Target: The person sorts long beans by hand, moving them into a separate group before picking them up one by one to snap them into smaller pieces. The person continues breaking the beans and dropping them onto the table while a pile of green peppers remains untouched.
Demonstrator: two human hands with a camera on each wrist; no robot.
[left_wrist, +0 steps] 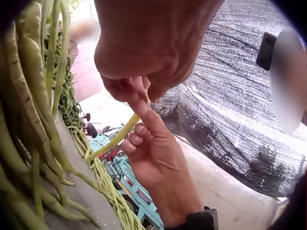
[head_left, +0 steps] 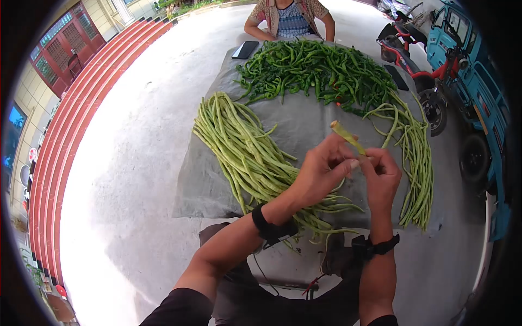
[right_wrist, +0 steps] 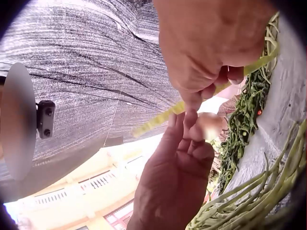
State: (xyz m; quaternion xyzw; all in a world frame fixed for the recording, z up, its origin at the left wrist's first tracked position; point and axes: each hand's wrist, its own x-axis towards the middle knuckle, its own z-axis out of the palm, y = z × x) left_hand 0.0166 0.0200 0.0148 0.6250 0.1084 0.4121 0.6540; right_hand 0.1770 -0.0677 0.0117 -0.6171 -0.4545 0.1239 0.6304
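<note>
Both hands meet over the near part of the grey-covered table [head_left: 318, 122]. My left hand [head_left: 321, 168] and right hand [head_left: 382, 176] pinch one yellow-green long bean [head_left: 349, 137], thumbs and fingertips close together. Its pale, bumpy length shows beyond the fingers in the right wrist view, where the bean [right_wrist: 156, 123] slants past the left hand [right_wrist: 172, 177]. Below the left forearm lies a big bundle of long beans [head_left: 239, 141]. To the right of the right hand is a smaller bundle of long beans [head_left: 417, 168].
A wide heap of green chili peppers [head_left: 321, 70] covers the table's far side. Dark phones [head_left: 245, 50] lie beside it. A person [head_left: 291, 19] sits opposite. On the right stand a teal three-wheeled vehicle [head_left: 486, 103] and a red scooter [head_left: 402, 51]; red steps [head_left: 81, 119] rise on the left.
</note>
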